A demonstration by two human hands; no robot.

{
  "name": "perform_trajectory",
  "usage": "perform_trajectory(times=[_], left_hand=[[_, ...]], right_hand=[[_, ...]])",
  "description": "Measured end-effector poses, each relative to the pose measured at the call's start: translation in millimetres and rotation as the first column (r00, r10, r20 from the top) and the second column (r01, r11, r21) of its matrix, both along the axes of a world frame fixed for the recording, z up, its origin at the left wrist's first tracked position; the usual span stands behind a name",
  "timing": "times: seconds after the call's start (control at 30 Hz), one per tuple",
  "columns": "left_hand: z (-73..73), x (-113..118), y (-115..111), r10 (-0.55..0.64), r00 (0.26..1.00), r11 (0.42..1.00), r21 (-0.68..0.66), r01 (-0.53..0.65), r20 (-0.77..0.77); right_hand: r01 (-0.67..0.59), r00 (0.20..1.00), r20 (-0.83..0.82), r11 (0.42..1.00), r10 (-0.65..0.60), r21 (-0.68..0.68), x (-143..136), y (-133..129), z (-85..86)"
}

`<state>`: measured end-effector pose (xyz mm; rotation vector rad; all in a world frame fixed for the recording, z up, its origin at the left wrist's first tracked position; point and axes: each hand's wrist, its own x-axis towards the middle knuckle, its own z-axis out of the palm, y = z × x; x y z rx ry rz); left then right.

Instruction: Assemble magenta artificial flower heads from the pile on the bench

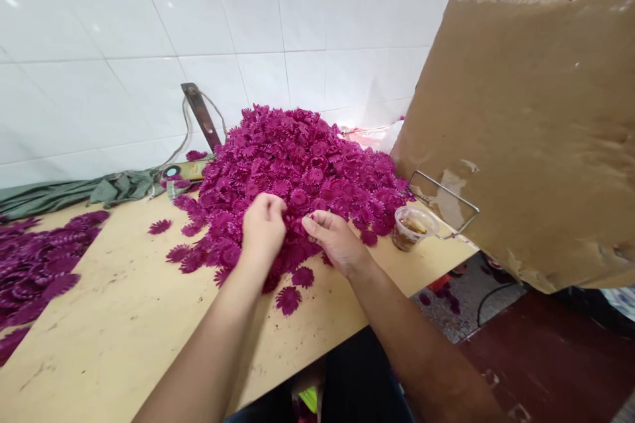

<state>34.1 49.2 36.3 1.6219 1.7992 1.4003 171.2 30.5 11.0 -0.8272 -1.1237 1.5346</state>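
Observation:
A large heap of magenta artificial flower pieces (297, 158) lies on the pale tabletop (133, 291). My left hand (264, 225) is at the front of the heap, its fingers curled together; whatever they hold is hidden. Just to its right, my right hand (333, 236) has thumb and forefinger pinched on something small and dark that I cannot make out. The two hands are close, with a narrow gap between them. A few loose flower pieces (288, 300) lie in front of them.
A clear cup of brown liquid (414, 228) stands at the right beside a bent metal wire (446, 192) and a big cardboard sheet (526, 119). More flower pieces (44, 264) are at the left. Green cloth (114, 188) and an upright metal strip (201, 115) are by the tiled wall.

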Motion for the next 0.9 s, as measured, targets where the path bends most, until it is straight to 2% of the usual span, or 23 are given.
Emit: perform_trajectory(times=[0.07,0.1,0.17,0.27,0.33,0.4,0.47,0.53,0.6,0.63,0.7,0.77,0.9], left_hand=[[3.9,-13.2,5.9,0.136,0.986,0.99,0.023,-0.138,0.097],[6.7,-18.4,6.3,0.122,0.984,0.992,0.016,-0.125,0.132],[12.8,-22.0,0.6,-0.031,0.986,0.999,-0.036,0.037,0.165],[18.7,-9.7,-16.3,-0.324,0.936,0.929,-0.141,0.342,0.135],[18.3,2.2,-24.3,-0.414,0.906,0.889,-0.174,0.423,0.086],[15.2,8.9,-25.0,-0.425,0.905,0.889,-0.177,0.423,0.028],[11.2,6.5,-19.1,-0.348,0.937,0.93,-0.134,0.342,-0.021],[8.4,-4.8,-9.6,-0.157,0.988,0.986,-0.062,0.157,-0.002],[7.6,-21.1,-0.1,0.06,0.995,0.998,-0.007,-0.06,0.082],[7.8,-29.5,3.9,0.11,0.987,0.994,0.012,-0.112,0.12],[8.5,-44.0,9.7,0.11,0.979,0.992,0.046,-0.119,0.174],[8.6,-53.4,13.0,0.08,0.984,0.994,0.067,-0.091,0.157],[6.6,-61.1,15.8,0.151,0.982,0.985,0.103,-0.139,-0.115]], right_hand=[[0.003,1.0,0.002,1.0,-0.003,0.016,3.9,-1.0,-2.0],[0.012,1.0,0.002,1.0,-0.012,0.018,6.1,-0.6,-3.4],[0.029,1.0,-0.002,1.0,-0.029,0.003,9.0,1.7,-6.0],[0.002,1.0,-0.011,1.0,-0.002,-0.03,7.0,4.9,-5.9],[-0.011,1.0,-0.01,0.999,0.01,-0.042,2.5,4.9,-3.2],[-0.006,1.0,0.01,0.999,0.007,-0.044,-1.5,2.5,-0.1],[-0.008,1.0,0.026,1.0,0.009,-0.03,-2.7,-1.1,1.8],[-0.015,0.999,0.037,1.0,0.015,-0.002,-0.4,-4.5,1.7],[-0.008,0.999,0.054,1.0,0.007,0.017,4.4,-6.1,0.1],[0.002,0.998,0.063,1.0,-0.003,0.017,7.2,-5.9,-1.0],[0.024,0.999,0.048,1.0,-0.023,-0.014,12.2,-3.7,-2.7],[0.023,1.0,-0.011,0.996,-0.024,-0.082,14.8,-0.4,-2.8],[0.006,0.998,-0.067,0.985,-0.018,-0.172,12.4,5.1,0.6]])
